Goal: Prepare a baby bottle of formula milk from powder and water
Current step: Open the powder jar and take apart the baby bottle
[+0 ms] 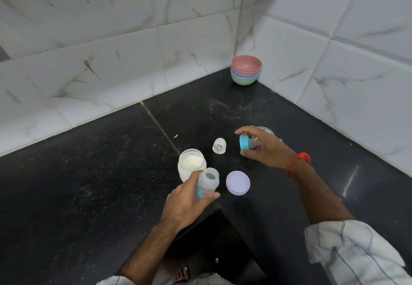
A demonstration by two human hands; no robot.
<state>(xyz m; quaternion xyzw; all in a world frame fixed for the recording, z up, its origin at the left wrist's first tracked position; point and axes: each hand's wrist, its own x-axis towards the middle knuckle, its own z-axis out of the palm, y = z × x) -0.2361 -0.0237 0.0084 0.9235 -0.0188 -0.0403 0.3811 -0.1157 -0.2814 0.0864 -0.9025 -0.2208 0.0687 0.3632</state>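
Head view shows us both forearms reaching up from the bottom edge toward the middle of the frame, over a black counter (89,173). Our left hand (187,202), just below centre, has its fingers and thumb curled round the baby bottle (207,184), whose open mouth faces up toward us; the bottle leans a little and sits just beside the open powder jar (191,166), to that jar's lower right. Our right hand (265,148), right of centre, holds the teal collar with its teat (246,145) between thumb below and fingers arched above. Between the two hands lie a lilac lid (237,182) and a clear dome cap (219,146), each apart from the fingers. Stacked bowls (246,70) sit in the corner, upper right of centre.
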